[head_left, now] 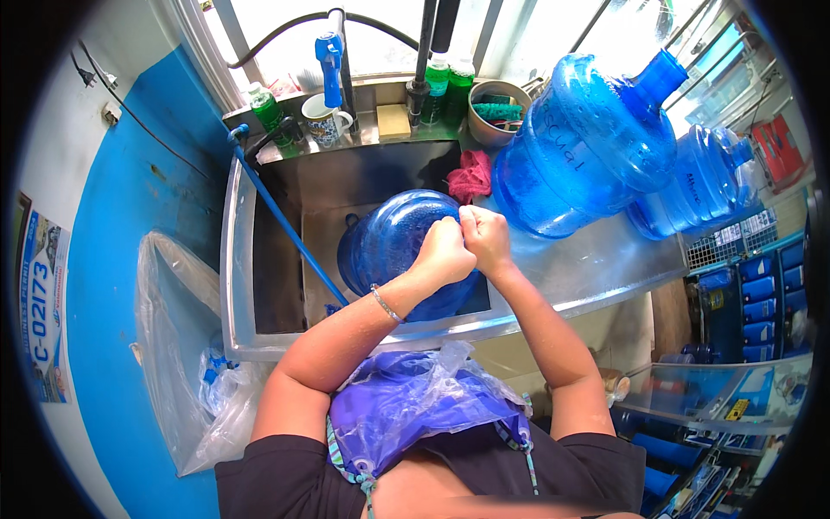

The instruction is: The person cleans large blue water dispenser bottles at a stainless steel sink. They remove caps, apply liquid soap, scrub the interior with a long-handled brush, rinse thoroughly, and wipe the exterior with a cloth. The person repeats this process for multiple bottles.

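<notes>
A blue water jug (389, 238) sits in the metal sink (281, 203). Over the jug's right side, my left hand (443, 251) and my right hand (486, 235) are closed into fists, pressed side by side. Whatever lies inside the fingers is hidden. My left wrist wears a bracelet (386, 304). Just beyond my right hand, a crumpled pink cloth (471, 176) rests at the sink's edge. A long blue rod (285, 221) slants across the sink's left part.
Two more blue jugs, a large one (579, 147) and another one (692, 186), stand on the steel counter at right. Along the back ledge are a mug (324, 121), a yellow sponge (393, 121), green bottles (456, 91), a metal bowl (497, 130) and a blue-handled tap (329, 65).
</notes>
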A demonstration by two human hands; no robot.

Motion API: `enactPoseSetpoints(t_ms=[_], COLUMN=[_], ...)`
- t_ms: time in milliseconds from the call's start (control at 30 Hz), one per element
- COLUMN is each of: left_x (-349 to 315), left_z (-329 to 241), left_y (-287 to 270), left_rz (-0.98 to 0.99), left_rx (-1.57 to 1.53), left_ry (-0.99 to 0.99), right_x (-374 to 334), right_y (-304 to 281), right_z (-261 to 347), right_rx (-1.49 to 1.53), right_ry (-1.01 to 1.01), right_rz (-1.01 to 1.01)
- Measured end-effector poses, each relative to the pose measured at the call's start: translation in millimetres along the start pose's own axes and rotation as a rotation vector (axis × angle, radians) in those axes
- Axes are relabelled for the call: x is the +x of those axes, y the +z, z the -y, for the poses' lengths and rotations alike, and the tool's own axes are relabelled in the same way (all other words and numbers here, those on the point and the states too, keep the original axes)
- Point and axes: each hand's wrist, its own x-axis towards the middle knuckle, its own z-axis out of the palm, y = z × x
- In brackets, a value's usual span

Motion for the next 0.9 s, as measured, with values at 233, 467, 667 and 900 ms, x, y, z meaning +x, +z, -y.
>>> enactPoseSetpoints(t_ms=[233, 467, 667, 900], left_x=[-31.4, -17.1, 6.9, 8.3], left_z=[7.1, 18.4, -0.2, -10.6], left_y=[24.7, 9.1, -22.9, -21.3], left_rz=[-0.304, -0.154, 0.15, 0.163], left_rx=[-0.052, 0.1, 0.119, 0.03], left_ry=[0.137, 0.175, 0.067, -0.178], right_x=[20.0, 12.5, 4.4, 4.8], right_y=[-11.1, -3.6, 0.3, 1.8], right_z=[-0.5, 8.6, 2.8, -4.0], right_rx=[0.026, -0.163, 0.086, 0.159], right_ry=[-0.486, -0.121, 0.053, -0.027], right_rz=[0.251, 0.051, 0.036, 0.023])
